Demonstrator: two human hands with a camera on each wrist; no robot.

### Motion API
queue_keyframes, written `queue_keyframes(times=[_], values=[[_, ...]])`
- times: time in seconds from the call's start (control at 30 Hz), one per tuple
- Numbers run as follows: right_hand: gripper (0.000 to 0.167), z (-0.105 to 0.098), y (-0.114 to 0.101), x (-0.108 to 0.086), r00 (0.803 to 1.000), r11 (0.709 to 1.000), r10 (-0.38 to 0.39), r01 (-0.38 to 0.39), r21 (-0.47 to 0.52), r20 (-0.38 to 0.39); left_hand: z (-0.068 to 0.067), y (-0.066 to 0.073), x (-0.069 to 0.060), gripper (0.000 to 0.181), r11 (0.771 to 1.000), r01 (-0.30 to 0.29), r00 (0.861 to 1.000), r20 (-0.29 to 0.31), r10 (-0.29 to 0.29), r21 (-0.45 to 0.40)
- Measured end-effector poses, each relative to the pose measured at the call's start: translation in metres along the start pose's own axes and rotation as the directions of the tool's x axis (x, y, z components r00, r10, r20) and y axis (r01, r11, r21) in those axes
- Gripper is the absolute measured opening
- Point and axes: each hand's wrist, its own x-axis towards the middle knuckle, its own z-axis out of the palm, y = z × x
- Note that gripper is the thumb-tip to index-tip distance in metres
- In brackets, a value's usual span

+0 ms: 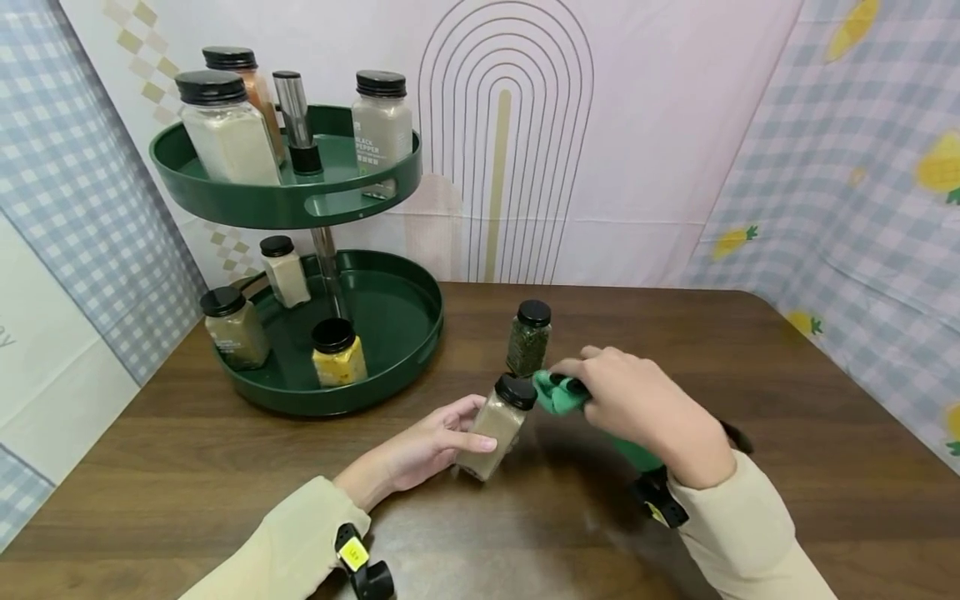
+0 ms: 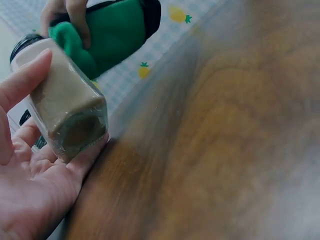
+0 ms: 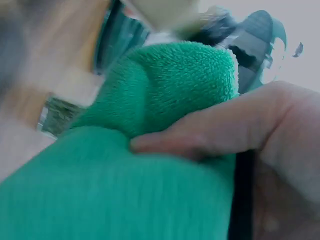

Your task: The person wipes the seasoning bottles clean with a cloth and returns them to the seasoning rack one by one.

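My left hand (image 1: 427, 446) grips a clear square spice jar (image 1: 491, 437) with a black lid, tilted to the right above the table. Pale beige powder fills much of it; in the left wrist view the thumb presses one side of the spice jar (image 2: 65, 90). My right hand (image 1: 630, 400) pinches a green cloth (image 1: 558, 393) with a dark edge, close beside the jar's lid. Seen from the right wrist, the fluffy cloth (image 3: 165, 85) is bunched under the thumb. Whether the cloth touches the lid I cannot tell. Just behind stands a jar of dried green herbs (image 1: 528, 340).
At the left stands a two-tier green turntable (image 1: 397, 333). Its upper tier (image 1: 247, 197) bears several jars, among them a black pepper jar (image 1: 382, 125), and a metal cylinder (image 1: 295, 117). Smaller jars, one holding yellow contents (image 1: 340, 362), sit on the lower tier. Fabric hangs behind the wooden table (image 1: 420, 533).
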Motion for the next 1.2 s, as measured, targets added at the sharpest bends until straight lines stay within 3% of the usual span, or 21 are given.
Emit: queue_keyframes(times=[0.13, 0.2, 0.27, 0.37, 0.47, 0.73, 1.2], values=[[0.051, -0.005, 0.0, -0.003, 0.981, 0.999, -0.031, 0.037, 0.028, -0.191, -0.001, 0.001, 0.001, 0.05, 0.994, 0.023, 0.999, -0.025, -0.025, -0.104], [0.055, -0.004, -0.003, -0.003, 0.959, 0.994, -0.084, 0.1, 0.048, -0.271, -0.001, 0.001, 0.002, 0.052, 0.992, 0.02, 0.999, -0.033, -0.024, -0.123], [0.059, -0.001, -0.008, 0.0, 0.941, 0.984, -0.15, 0.173, 0.049, -0.304, -0.001, 0.001, 0.002, 0.051, 0.991, 0.019, 0.999, -0.042, -0.025, -0.134], [0.06, 0.006, -0.015, 0.004, 0.93, 0.97, -0.227, 0.243, 0.021, -0.29, -0.002, 0.002, 0.001, 0.049, 0.99, 0.019, 0.999, -0.042, -0.025, -0.138], [0.059, 0.01, -0.019, 0.007, 0.934, 0.966, -0.247, 0.257, 0.003, -0.259, -0.002, 0.002, 0.001, 0.048, 0.99, 0.022, 0.999, -0.025, -0.026, -0.141], [0.057, 0.008, -0.015, 0.004, 0.962, 0.98, -0.188, 0.196, 0.021, -0.197, -0.003, 0.003, 0.0, 0.05, 0.986, 0.026, 1.0, -0.01, -0.028, -0.164], [0.053, 0.011, -0.01, 0.007, 0.97, 0.989, -0.14, 0.147, 0.018, -0.198, -0.003, 0.003, 0.0, 0.053, 0.974, 0.022, 1.0, -0.015, -0.026, -0.226]])
